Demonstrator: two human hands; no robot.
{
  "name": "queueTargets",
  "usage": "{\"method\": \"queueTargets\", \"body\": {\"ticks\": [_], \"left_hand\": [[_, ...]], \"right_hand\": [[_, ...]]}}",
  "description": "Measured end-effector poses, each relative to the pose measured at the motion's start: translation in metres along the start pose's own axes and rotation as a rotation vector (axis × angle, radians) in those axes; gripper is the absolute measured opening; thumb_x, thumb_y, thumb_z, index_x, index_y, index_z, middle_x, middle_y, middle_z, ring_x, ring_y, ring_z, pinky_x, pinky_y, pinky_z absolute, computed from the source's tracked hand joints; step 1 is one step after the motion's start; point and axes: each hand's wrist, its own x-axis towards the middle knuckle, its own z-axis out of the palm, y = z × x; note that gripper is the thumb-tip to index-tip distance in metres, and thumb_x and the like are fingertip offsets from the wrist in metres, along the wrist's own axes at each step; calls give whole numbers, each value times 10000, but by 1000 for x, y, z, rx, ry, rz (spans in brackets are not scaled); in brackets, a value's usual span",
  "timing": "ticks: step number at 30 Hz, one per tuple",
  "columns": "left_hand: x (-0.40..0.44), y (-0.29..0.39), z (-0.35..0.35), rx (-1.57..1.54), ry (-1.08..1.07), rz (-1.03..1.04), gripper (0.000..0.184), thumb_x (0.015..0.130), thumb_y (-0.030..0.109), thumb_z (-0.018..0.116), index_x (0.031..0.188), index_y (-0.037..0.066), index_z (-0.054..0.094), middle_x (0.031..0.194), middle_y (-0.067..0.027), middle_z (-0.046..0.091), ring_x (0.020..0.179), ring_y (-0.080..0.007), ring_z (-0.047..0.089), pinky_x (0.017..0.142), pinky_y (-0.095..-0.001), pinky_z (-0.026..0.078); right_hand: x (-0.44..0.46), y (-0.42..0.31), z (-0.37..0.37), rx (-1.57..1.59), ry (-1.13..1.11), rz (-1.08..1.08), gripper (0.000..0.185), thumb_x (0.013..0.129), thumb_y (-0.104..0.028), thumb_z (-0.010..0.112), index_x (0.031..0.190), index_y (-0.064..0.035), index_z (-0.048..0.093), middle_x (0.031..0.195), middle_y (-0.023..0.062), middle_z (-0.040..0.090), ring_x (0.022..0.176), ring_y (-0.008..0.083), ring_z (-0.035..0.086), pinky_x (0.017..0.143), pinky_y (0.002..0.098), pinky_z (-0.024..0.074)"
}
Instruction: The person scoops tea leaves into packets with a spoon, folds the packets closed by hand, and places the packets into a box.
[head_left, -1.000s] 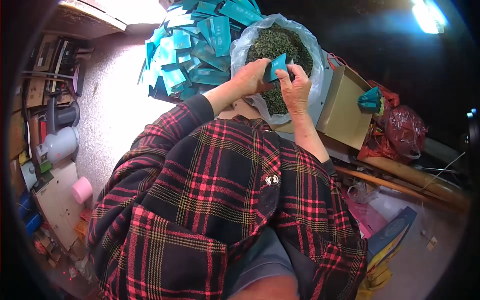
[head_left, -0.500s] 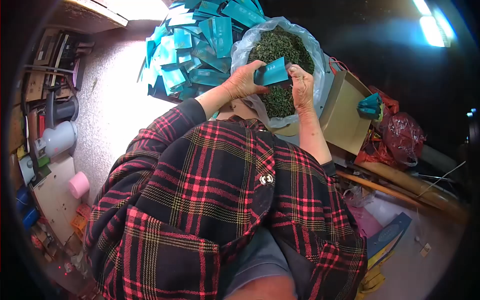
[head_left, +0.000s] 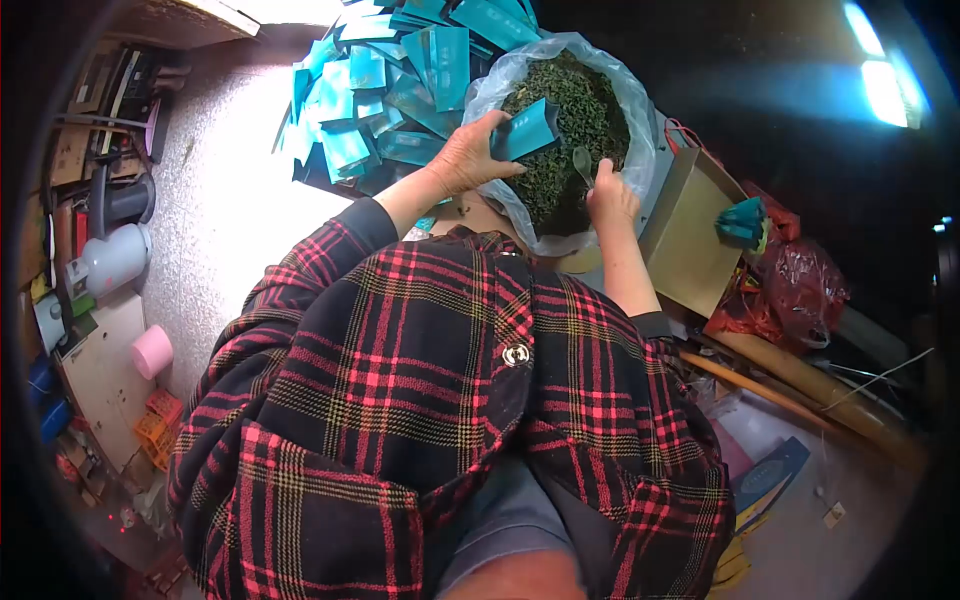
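My left hand [head_left: 468,155] grips a teal packet [head_left: 527,130] between thumb and fingers, with its mouth turned to the right. Below it lies a clear plastic bag [head_left: 488,97] filled with dried green leaves [head_left: 560,85] that look like tea. A small clear scoop [head_left: 582,162] is in my closed right hand [head_left: 612,198], over the right part of the leaves. The scoop is apart from the packet. Whether it carries any leaves I cannot tell.
Many teal packets [head_left: 345,150] are heaped left of the bag. A cardboard box [head_left: 690,235] stands on the right, with several teal packets [head_left: 740,222] at its far side. Beyond are red plastic bags [head_left: 800,270]. A grey kettle [head_left: 118,265] and pink container [head_left: 153,351] are far left.
My right hand has moved down from the packet's mouth, and the scoop now shows over the leaves. My left hand has shifted slightly left with the packet, which is tilted more steeply.
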Motion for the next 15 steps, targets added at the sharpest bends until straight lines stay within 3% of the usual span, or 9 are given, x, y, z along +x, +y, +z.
{"method": "queueTargets", "body": {"ticks": [15], "left_hand": [[3, 2, 3, 22, -13, 19, 720, 606, 281, 823, 1179, 37, 463, 1062, -177, 591, 982, -314, 595, 833, -375, 489]], "right_hand": [[4, 2, 28, 26, 90, -76, 167, 691, -166, 685, 765, -55, 584, 787, 143, 648, 769, 324, 646, 689, 418, 528]]}}
